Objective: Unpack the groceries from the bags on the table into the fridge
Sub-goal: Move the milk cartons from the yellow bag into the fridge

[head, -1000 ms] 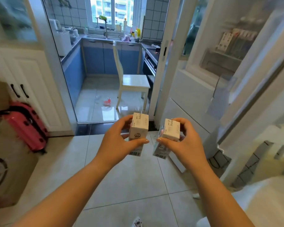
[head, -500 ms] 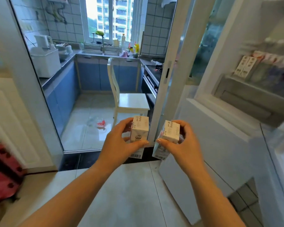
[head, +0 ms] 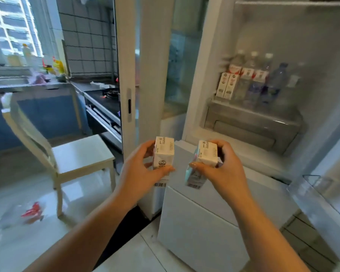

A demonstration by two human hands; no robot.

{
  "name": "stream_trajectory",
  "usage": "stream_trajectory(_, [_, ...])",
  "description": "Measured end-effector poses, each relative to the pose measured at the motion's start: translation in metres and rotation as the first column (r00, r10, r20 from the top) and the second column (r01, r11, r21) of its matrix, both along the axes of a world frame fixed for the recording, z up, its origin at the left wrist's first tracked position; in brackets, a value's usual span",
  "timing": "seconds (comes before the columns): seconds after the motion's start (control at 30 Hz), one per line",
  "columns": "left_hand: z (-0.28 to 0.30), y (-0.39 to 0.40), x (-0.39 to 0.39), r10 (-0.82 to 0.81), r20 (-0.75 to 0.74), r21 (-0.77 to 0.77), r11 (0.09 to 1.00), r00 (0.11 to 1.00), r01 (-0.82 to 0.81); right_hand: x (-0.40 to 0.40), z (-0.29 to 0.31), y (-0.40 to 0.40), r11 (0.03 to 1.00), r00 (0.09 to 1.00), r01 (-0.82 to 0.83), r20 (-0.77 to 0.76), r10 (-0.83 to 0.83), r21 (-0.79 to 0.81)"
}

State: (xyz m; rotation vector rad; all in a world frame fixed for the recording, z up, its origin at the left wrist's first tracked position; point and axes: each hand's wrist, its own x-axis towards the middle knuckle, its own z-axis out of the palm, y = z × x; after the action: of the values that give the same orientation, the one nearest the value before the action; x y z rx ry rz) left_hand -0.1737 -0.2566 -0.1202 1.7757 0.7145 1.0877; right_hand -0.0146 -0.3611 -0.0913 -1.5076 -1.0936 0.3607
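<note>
View now swung from kitchen doorway to open white fridge [head: 243,118], left hand [head: 139,173] fingers clamped on small upright white drink carton [head: 163,154], right hand [head: 224,169] fingers on tilted matching carton [head: 201,163], both near shelf, ready for placing.

Daylit window [head: 12,30], grey-tiled wall [head: 86,36], white chair [head: 67,158] on glossy floor [head: 18,222] — blue cabinets [head: 37,114], seemingly blurred

Fridge shelf bottles [head: 263,79] motion-blurred, labels unreadable; carton [head: 164,154] print too small; arms cut off at bottom edge.
</note>
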Motion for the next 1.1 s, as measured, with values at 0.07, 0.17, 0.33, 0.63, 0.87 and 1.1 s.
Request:
stream_trajectory(0.07, [0.002,0.027,0.023,-0.071,0.025,-0.009,0.997,0.997,0.072,0.016,0.005,0.016,0.998,0.998,0.068,0.008,-0.068,0.011])
stream_trajectory(0.17, [0.007,0.066,0.063,-0.165,0.054,-0.007,0.986,0.985,0.166,0.047,0.013,0.041,0.989,0.989,0.143,0.023,-0.143,0.036])
stream_trajectory(0.33, [0.021,0.123,0.146,-0.276,0.08,0.046,0.961,0.958,0.274,0.116,0.025,0.09,0.964,0.966,0.253,0.037,-0.257,0.084])
stream_trajectory(0.63, [0.055,0.193,0.302,-0.325,0.172,0.077,0.946,0.93,0.316,0.262,0.062,0.16,0.915,0.928,0.357,0.034,-0.37,0.189])
stream_trajectory(0.87, [0.079,0.225,0.399,-0.367,0.176,0.067,0.93,0.913,0.361,0.344,0.087,0.19,0.862,0.881,0.445,0.054,-0.47,0.244])
stream_trajectory(1.1, [0.09,0.245,0.48,-0.377,0.147,0.049,0.926,0.914,0.374,0.398,0.096,0.204,0.86,0.862,0.483,0.079,-0.5,0.165])
